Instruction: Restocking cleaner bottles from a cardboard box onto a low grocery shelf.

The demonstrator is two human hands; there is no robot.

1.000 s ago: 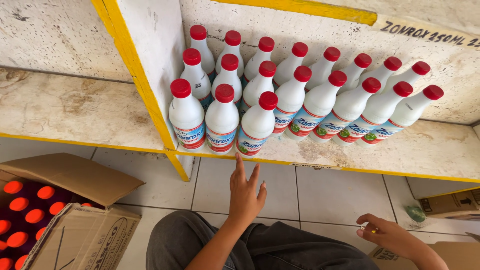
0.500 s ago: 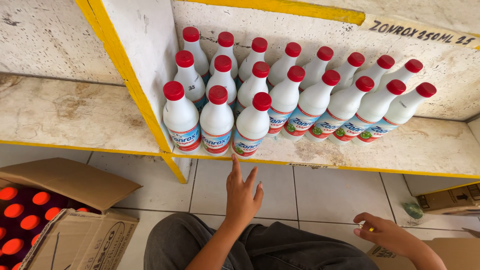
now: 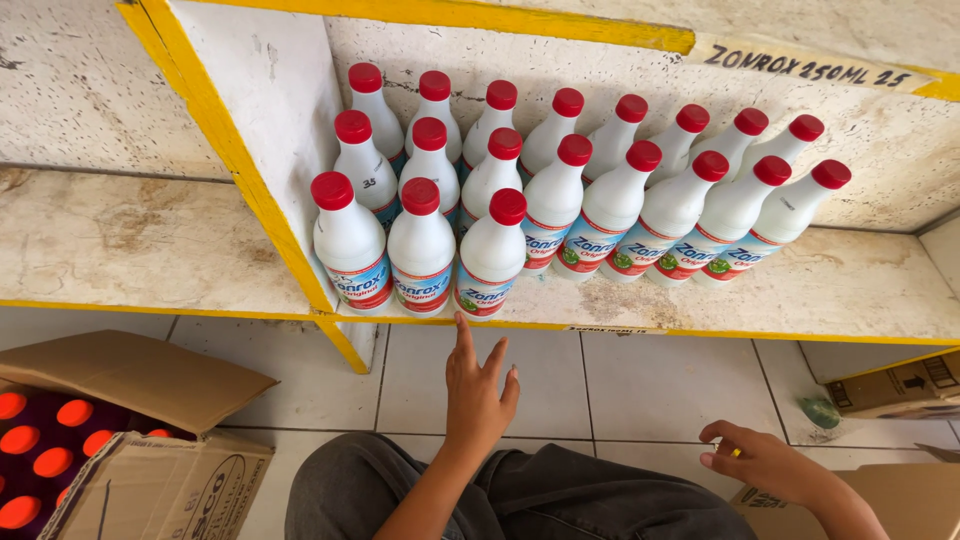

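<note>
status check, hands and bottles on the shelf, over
Left hand open, empty, fingers up just below front bottle. Right hand low over cardboard box, contents unclear. Bottles upright in rows on shelf. Nothing between.

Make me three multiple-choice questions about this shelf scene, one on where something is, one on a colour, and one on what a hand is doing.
1. Where is the open cardboard box of orange-capped bottles?
A. On the floor at lower left
B. On the shelf
C. On the person's lap

2. What colour are the caps of the white bottles on the shelf?
A. Blue
B. Red
C. Green

3. What is the left hand doing?
A. Gripping a bottle
B. Reaching up open and empty
C. Resting flat on the floor

Answers: A, it sits on the tiles left of the knees; B, every cap is red; B, the fingers are spread just below the shelf edge.
</note>
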